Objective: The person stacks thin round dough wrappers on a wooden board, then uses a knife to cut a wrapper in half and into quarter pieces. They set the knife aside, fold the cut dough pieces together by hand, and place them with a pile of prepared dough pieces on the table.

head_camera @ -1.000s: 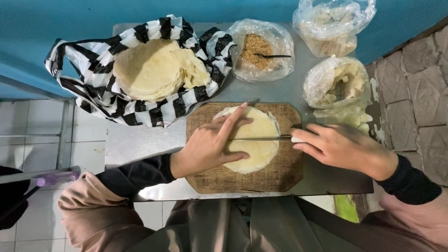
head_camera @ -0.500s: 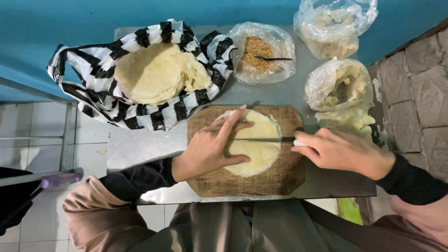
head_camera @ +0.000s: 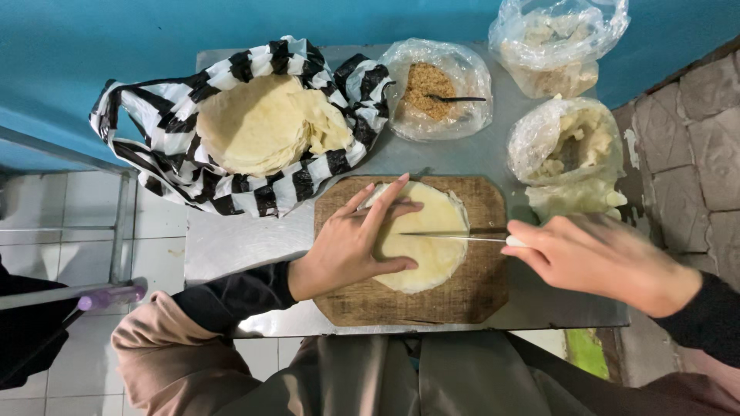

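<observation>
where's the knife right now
In the head view the knife lies across the round flatbread on the wooden cutting board, its handle in the right hand, its tip beside the left hand pressing the flatbread.

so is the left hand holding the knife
No, the left hand lies flat on the round dough sheet, while the right hand grips the knife.

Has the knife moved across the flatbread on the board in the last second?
No. The knife lies across the flatbread at the same spot on the board.
</observation>
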The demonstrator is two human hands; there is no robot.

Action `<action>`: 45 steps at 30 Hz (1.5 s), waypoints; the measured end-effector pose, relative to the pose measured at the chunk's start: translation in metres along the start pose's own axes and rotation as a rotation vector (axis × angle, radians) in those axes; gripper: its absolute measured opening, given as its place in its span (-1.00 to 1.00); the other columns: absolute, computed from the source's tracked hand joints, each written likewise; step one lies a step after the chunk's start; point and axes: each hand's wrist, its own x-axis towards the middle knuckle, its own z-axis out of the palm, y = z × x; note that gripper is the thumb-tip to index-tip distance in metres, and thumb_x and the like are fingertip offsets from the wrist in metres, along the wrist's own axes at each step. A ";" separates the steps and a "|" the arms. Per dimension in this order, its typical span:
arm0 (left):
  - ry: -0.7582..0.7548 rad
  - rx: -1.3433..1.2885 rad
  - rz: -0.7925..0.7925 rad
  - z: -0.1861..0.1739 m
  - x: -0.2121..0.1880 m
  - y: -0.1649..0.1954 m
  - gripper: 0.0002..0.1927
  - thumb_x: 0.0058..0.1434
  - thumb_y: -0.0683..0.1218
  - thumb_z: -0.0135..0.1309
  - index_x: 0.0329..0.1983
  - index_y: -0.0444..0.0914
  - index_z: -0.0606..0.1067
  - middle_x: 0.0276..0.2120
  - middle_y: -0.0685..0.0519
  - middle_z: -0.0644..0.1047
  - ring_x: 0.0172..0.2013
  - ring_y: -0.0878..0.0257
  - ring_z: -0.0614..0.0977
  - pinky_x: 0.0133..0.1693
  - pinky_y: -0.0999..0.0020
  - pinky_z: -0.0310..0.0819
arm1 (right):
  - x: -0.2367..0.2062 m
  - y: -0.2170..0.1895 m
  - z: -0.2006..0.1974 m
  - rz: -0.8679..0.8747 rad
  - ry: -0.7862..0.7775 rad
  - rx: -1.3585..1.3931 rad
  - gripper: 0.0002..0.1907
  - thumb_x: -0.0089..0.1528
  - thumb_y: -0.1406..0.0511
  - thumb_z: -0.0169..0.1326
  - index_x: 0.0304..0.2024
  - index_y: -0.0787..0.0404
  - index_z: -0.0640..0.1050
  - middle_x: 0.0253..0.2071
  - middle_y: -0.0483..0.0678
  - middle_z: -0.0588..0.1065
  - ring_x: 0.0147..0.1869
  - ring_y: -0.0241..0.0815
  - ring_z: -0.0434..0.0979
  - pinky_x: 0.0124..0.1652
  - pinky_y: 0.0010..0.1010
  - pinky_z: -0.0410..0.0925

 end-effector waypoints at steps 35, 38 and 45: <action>-0.057 -0.031 0.032 0.002 0.006 -0.004 0.14 0.21 0.23 0.30 0.55 -0.35 -0.11 0.27 0.06 0.49 -0.08 0.02 0.66 0.45 -0.08 0.14 | -0.037 0.080 0.043 -0.035 0.196 0.191 -0.51 0.23 0.04 0.10 0.19 0.00 0.54 -0.54 -0.29 0.58 -0.78 -0.16 0.41 -0.63 -0.28 0.35; -0.030 -0.069 0.069 -0.001 0.009 -0.003 0.15 0.16 0.20 0.34 0.55 -0.31 -0.10 0.30 -0.04 0.45 0.22 -0.10 0.54 0.44 -0.13 0.08 | -0.025 0.083 0.056 -0.197 0.325 0.084 -0.57 0.23 0.11 0.13 0.13 0.05 0.52 -0.69 -0.04 0.47 -0.79 -0.19 0.38 -0.69 -0.29 0.29; -0.022 -0.119 0.081 -0.004 0.012 0.000 0.15 0.18 0.17 0.34 0.55 -0.31 -0.13 0.35 -0.09 0.41 0.32 -0.21 0.41 0.36 -0.04 0.27 | 0.001 0.051 0.058 -0.419 0.512 -0.110 -0.51 0.22 0.24 0.08 0.22 0.15 0.50 -0.58 -0.08 0.50 -0.74 -0.31 0.40 -0.69 -0.41 0.30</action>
